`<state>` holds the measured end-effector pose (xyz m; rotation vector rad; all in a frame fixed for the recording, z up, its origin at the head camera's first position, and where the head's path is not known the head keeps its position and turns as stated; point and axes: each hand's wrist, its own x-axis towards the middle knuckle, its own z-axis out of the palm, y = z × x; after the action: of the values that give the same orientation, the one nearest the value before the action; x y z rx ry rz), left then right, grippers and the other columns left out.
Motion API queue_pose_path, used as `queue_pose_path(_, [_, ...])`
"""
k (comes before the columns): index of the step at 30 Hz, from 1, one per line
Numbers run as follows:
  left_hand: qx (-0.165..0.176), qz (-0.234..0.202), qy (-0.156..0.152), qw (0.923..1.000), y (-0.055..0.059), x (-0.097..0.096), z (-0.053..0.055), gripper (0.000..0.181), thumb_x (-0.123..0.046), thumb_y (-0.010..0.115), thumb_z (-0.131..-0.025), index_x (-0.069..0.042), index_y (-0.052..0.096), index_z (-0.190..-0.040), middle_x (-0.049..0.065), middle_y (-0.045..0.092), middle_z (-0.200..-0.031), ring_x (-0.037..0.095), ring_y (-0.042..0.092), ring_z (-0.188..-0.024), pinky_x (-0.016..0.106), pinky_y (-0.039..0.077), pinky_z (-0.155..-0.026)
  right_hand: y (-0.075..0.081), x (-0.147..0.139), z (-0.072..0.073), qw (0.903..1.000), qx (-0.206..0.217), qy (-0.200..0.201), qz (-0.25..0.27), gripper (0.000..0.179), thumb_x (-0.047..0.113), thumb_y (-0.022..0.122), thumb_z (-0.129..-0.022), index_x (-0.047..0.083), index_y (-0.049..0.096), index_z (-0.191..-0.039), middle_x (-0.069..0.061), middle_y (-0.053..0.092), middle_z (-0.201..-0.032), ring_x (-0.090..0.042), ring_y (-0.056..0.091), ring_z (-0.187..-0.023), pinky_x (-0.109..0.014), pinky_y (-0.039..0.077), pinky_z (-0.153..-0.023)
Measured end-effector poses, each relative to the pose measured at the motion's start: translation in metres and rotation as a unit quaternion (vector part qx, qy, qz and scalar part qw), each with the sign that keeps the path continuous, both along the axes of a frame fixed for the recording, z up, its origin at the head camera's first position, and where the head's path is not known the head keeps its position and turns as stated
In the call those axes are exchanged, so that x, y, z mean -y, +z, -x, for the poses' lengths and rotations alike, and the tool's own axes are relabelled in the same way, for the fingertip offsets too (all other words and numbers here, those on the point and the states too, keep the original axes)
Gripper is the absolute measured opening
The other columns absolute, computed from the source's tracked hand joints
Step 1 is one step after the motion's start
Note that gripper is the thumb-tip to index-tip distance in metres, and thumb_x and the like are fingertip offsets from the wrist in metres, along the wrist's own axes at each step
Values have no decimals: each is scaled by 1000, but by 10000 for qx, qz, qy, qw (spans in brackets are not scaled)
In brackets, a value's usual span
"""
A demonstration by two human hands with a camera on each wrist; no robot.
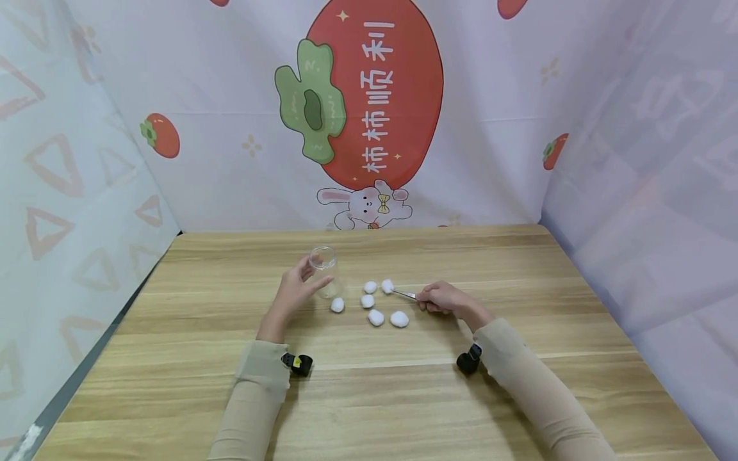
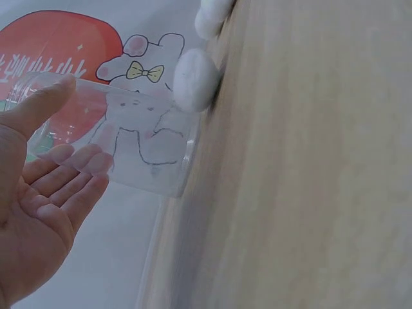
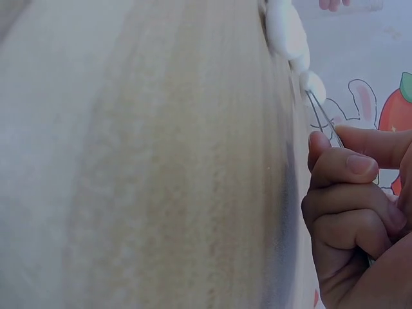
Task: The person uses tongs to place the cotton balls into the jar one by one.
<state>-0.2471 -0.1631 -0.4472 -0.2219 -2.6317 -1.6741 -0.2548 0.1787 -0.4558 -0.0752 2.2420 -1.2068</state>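
My left hand [image 1: 293, 289] holds a clear, open-topped jar [image 1: 330, 267] upright on the table. The left wrist view shows its thumb on one side of the jar [image 2: 151, 145] and the fingers seen through the wall. With my right hand [image 1: 446, 298] I pinch metal tweezers [image 1: 405, 294], the other fingers curled in. Their tips [image 3: 309, 94] are right at a white cotton ball [image 1: 387, 286], the farthest right in the back row. Closest to the jar's base is another cotton ball [image 1: 337, 305].
Several more cotton balls lie between the hands, among them a large one [image 1: 399, 319] towards the front and one [image 1: 367, 301] in the middle. The wooden table [image 1: 369, 397] ends at a printed cloth backdrop [image 1: 230, 179], with cloth walls at both sides.
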Motion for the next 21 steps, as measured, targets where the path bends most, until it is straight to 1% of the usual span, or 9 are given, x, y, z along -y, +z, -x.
queue_pose_path(4, [-22,14,-68,10000,1,2,0,72,-26,74,-85,0,40,-142,24,49,-144,37,46,-137,42,40,-118,3,1,-2,9999,-103,-60,85,29,23,52,-96,10,61,-72,9,43,-51,-5,30,-44,-16,23,-40])
queue_pose_path(8, [31,-47,-86,9999,1,2,0,73,-27,74,-84,0,40,-143,24,48,-144,37,46,-137,42,39,-119,7,1,-4,9997,-187,-89,152,30,22,51,-96,9,61,-71,10,43,-50,-4,30,-44,-16,23,-40])
queue_pose_path(16, [-6,-30,-122,9999,0,3,-1,73,-25,74,-85,0,38,-145,24,48,-144,37,46,-137,42,39,-119,12,0,-5,9988,-211,-208,389,28,18,52,-96,4,62,-74,9,44,-50,-2,31,-45,-14,24,-41])
queue_pose_path(21, [-26,-74,-119,9999,0,2,-2,73,-25,74,-85,0,39,-144,24,49,-144,36,46,-137,42,39,-119,13,0,-2,9981,-407,-227,406,27,18,53,-95,2,62,-76,9,43,-51,-3,34,-47,-15,26,-44])
